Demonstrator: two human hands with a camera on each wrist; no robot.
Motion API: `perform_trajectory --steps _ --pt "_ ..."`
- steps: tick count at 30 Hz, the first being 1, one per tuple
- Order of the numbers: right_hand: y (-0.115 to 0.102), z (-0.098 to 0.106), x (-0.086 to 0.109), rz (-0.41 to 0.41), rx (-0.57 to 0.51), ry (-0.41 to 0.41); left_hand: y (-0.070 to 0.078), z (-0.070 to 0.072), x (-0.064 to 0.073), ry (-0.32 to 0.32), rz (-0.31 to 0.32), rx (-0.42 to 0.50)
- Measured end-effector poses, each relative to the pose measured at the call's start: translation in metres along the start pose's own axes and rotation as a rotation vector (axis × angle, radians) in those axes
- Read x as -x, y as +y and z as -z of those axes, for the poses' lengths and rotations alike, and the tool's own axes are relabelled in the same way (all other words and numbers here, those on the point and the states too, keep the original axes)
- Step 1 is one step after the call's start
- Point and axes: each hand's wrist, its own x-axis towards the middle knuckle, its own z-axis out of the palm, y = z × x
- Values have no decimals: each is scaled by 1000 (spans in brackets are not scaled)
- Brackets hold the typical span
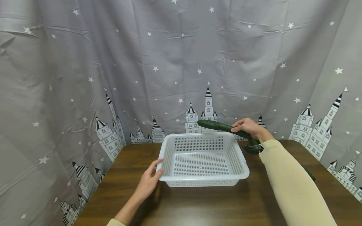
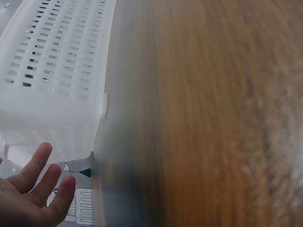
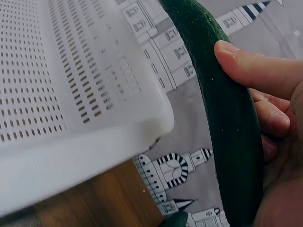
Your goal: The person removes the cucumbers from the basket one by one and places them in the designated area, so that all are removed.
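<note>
A white perforated plastic basket point(image 1: 203, 178) stands in the middle of the head view, its inside showing no contents. My left hand point(image 1: 151, 177) grips the basket's left rim, thumb at the front corner; in the left wrist view several fingers point(image 2: 35, 165) of that hand show beside the basket wall point(image 2: 52, 109). Above the basket's back right corner, my right hand point(image 1: 249, 128) holds a long dark green cucumber point(image 1: 215, 125), thumb on one side and fingers on the other. The cucumber point(image 3: 227, 123) points left and sits apart from the rim in the right wrist view.
Dark green cucumber point(image 1: 309, 173) shows on the table beyond my right sleeve; the arm hides the rest. The brown wooden table point(image 1: 192, 207) carries everything. Behind it hangs a grey curtain point(image 1: 181, 56) with stars and castles. A black device point(image 1: 253, 149) is strapped to my right wrist.
</note>
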Motion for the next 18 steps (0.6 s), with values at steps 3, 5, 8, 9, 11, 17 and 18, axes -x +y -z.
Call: perform_trajectory --steps 3,5,8,9,11,17,18 --pt "6 6 4 -16 -1 10 6 0 1 7 6 -1" --pt "9 8 7 -29 -14 22 6 0 1 7 2 0" --pt "14 12 11 -42 -30 44 1 -1 -1 4 1 -10" --pt "16 13 13 -47 -35 51 0 0 -1 2 -5 -10" --pt "20 16 16 -58 -38 60 -1 0 -1 3 -8 -15" --pt "33 22 27 -84 -59 72 -2 0 -1 9 -11 -26" --pt "36 23 29 -85 -63 81 -2 0 -1 9 -8 -26"
